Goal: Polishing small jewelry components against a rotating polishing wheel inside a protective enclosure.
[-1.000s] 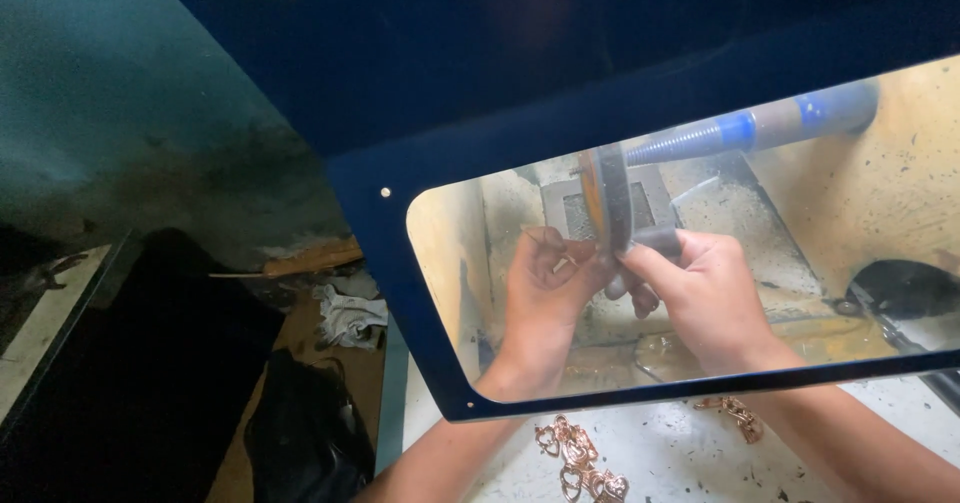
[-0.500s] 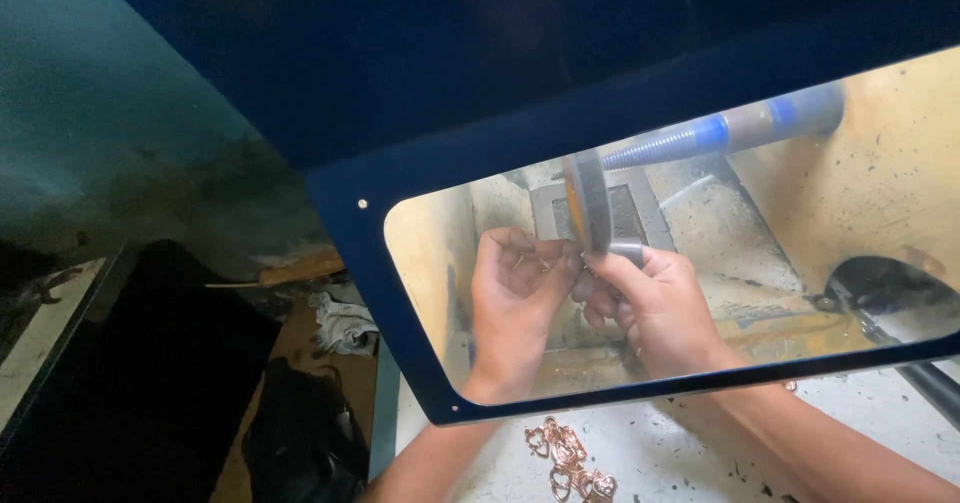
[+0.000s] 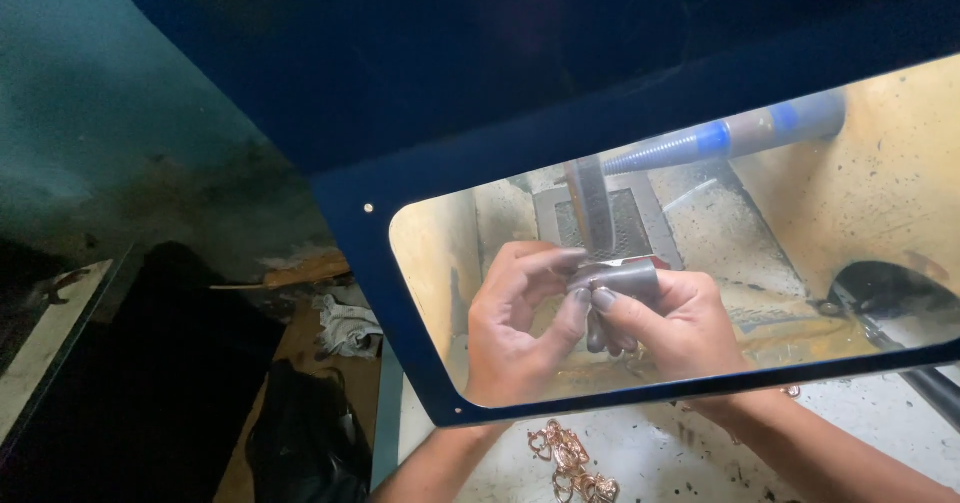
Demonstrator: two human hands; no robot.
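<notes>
- Behind a clear shield [image 3: 820, 293] framed in dark blue, the left hand [image 3: 515, 328] and right hand [image 3: 670, 323] meet at a small grey piece [image 3: 620, 281].
- Both grips are closed on it, fingertips pinching, just below a spinning wheel [image 3: 592, 208].
- Copper-coloured chain pieces [image 3: 570, 458] lie on the desk [image 3: 660, 463] near the wrists.

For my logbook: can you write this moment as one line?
left hand: pinching grey piece | right hand: gripping it | spinning wheel: just above | window: in front
</notes>
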